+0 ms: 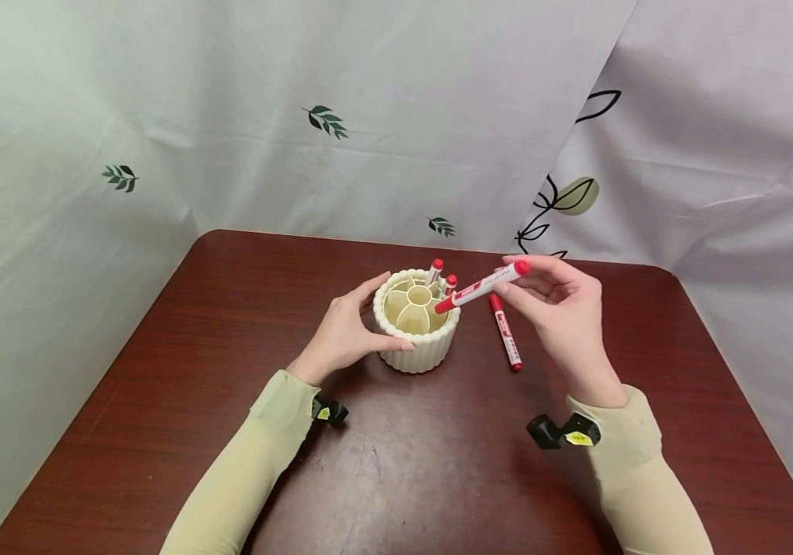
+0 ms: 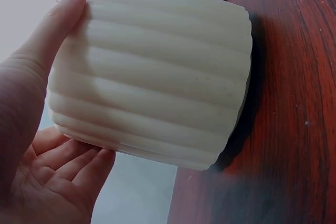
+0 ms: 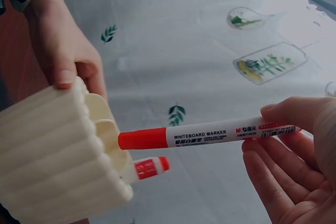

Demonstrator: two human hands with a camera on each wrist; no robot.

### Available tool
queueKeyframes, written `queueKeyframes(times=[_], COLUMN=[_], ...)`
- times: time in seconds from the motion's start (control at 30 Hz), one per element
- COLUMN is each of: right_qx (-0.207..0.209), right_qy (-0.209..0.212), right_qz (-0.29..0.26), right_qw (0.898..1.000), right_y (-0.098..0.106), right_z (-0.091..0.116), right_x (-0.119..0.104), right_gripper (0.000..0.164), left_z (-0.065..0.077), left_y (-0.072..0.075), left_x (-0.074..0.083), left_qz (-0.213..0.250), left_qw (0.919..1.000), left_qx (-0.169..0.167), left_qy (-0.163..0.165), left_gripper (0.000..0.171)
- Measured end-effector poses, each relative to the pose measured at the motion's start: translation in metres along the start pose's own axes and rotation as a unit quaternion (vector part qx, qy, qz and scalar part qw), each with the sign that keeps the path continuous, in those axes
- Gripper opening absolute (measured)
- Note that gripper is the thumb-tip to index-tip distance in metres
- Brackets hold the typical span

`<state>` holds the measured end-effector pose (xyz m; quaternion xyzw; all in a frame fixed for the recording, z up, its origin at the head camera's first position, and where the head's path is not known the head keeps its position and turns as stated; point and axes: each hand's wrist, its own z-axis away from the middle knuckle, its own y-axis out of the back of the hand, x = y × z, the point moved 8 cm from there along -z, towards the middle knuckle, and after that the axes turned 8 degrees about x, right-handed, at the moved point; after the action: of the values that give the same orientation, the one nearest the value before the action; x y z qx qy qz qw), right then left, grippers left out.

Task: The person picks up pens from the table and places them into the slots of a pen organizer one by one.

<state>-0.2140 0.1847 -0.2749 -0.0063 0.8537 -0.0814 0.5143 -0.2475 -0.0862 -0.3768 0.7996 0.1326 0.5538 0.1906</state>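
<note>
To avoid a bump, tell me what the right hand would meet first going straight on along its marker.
Probably the cream pen holder: the marker in the right hand points at its open top. Depth is hard to judge, so exactly where they would touch is unclear.

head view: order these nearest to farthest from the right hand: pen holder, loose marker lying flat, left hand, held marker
1. Held marker: pinched in the right hand.
2. Loose marker: lying just to that hand's left.
3. Pen holder: farther left, standing upright.
4. Left hand: around the holder's left side, farthest.
</note>
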Motion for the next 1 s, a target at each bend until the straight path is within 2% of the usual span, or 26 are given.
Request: queueKeyframes(times=[0.43, 0.67, 1.0], right_qx=[-0.031, -0.046, -0.064], right_qy=[-0.053, -0.064, -0.063], right_qz=[0.109, 0.121, 0.134], right_qw=[0.992, 0.989, 0.987], right_y=[-0.019, -0.029, -0.036], right_z=[0.011, 0.014, 0.019], right_x=[0.038, 0.056, 0.068], right_gripper=[0.034, 0.033, 0.030], left_z=[0.000, 0.000, 0.000], left_y=[0.000, 0.000, 0.000], left_x=[-0.001, 0.001, 0.001], left_qz=[-0.003, 0.000, -0.006], left_qw=[1.0000, 1.0000, 0.9999], left_qx=[0.000, -0.001, 0.002], left_qy=[-0.001, -0.006, -0.009], left_gripper=[0.114, 0.114, 0.114])
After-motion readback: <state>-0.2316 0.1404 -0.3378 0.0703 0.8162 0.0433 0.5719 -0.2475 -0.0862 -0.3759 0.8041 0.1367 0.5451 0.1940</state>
